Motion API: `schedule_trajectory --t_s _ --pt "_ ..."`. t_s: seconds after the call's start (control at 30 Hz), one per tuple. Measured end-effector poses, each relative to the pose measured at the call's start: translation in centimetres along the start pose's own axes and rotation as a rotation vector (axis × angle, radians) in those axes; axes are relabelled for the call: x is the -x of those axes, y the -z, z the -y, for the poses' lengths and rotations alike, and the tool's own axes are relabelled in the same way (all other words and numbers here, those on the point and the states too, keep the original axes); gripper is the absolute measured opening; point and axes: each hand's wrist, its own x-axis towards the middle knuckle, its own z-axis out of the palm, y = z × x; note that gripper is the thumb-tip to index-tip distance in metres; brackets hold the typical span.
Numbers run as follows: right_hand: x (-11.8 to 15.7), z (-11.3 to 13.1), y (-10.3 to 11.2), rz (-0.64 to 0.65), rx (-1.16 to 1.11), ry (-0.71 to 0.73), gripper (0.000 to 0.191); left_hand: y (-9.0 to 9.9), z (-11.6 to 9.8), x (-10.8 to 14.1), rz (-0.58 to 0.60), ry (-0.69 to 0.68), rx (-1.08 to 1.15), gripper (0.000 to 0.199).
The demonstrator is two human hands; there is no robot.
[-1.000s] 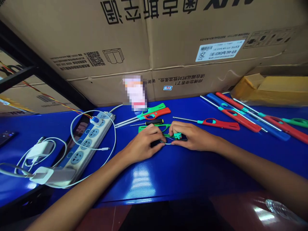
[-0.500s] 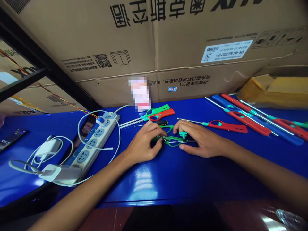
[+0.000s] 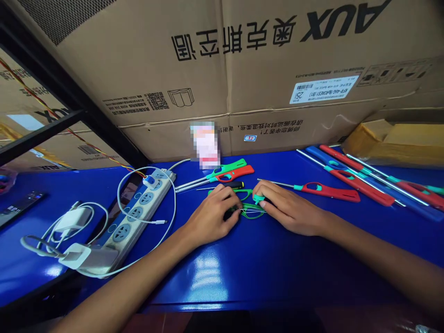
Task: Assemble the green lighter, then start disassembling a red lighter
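Note:
My left hand is closed on the left end of a green lighter shell, which lies on the blue table with thin wires across it. Between the thumb and fingers of my right hand is a small teal part, just above the shell's right side. Another green shell lies behind the first. Past my left fingers rests a black and yellow screwdriver. A red lighter lies beyond my right hand, its metal tube pointing left.
Green and red lighters lie behind my left hand. A white power strip with cables and chargers is at left. Several red and blue lighters lie at right, near a yellowish box. A large carton stands behind.
The view has shifted, so the scene sits slightly lower. My right fingers have closed round the teal part, which was beneath them, and it now sits nearer their tips.

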Motion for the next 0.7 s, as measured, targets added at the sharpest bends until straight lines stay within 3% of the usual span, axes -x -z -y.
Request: schedule_trajectory --t_s 0.7 --pt "-0.11 -0.04 -0.31 -0.101 0.007 0.159 0.009 0.00 -0.04 0.08 -0.006 0.013 -0.026 0.015"
